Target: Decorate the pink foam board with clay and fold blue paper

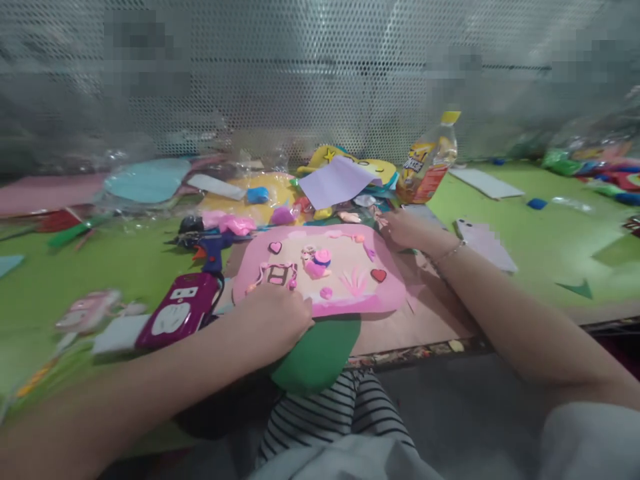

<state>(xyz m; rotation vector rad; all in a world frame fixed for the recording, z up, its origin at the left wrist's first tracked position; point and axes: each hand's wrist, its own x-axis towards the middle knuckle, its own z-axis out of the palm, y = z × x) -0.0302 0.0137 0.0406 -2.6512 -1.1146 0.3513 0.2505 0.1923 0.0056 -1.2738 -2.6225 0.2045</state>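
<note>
A pink-edged craft board (395,293) lies in front of me, decorated with a small clay snail shape, a brown window frame (279,275), pink leaves and two hearts. My left hand (277,320) is curled closed on its lower left edge, below the window frame; its fingertips are hidden. Past the board's upper right corner, my right hand (405,229) reaches among small lumps of clay with its fingers drawn together. Whatever it pinches is too small to make out. A green sheet (320,357) sticks out under the board toward my lap.
A juice bottle (429,163) stands behind my right hand. A phone (485,245) lies to the right. On the left are a purple device (180,310) and a blue glue gun (214,250). Foam sheets, clay and a lilac sheet (337,182) crowd the back by a perforated metal panel.
</note>
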